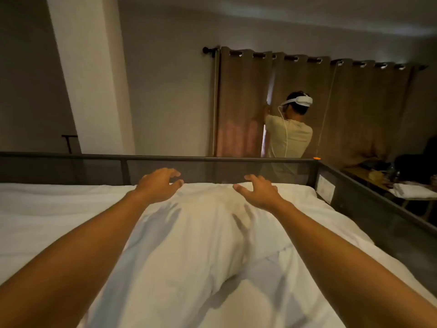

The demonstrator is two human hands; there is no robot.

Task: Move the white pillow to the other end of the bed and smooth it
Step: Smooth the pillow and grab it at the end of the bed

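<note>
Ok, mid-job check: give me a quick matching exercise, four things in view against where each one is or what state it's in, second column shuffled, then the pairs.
Things:
1. white pillow
2. left hand
3. curtain
4. metal bed rail

Places or states:
A. brown, hanging on a rod on the far wall
B. lying lengthwise on the bed between the two forearms
C. running across the far end of the bed, beyond both hands
D. open, fingers spread and curled, holding nothing

Pairs: 1-B, 2-D, 3-A, 4-C. The right hand is open as well, over the pillow's far end.
</note>
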